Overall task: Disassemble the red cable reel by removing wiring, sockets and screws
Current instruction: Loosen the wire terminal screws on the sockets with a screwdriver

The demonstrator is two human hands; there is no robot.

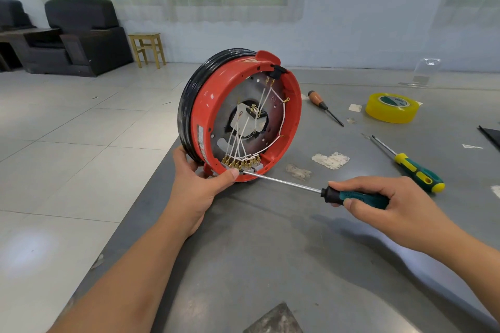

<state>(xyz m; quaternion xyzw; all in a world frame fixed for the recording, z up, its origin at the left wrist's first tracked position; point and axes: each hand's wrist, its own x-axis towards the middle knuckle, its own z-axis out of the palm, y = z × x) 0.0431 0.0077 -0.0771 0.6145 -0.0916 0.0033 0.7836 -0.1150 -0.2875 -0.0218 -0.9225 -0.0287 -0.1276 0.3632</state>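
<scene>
The red cable reel (205,116) stands on edge at the left side of the grey table (270,251), its open face turned toward me. Black cable (186,100) is wound round its back. Inside, white wires (243,127) run to a row of brass terminals (240,162) at the bottom rim. My left hand (200,184) grips the reel's lower edge, thumb pressed by the terminals. My right hand (384,200) holds a teal-and-black screwdriver (354,197) by its handle. Its long shaft reaches left, and the tip sits at the terminal row beside my thumb.
On the table to the right lie a green-and-yellow screwdriver (414,170), a wooden-handled screwdriver (322,105) and a roll of yellow tape (392,108). Scraps of paper (330,161) lie near the reel. The table's left edge runs just under the reel; beyond it is tiled floor.
</scene>
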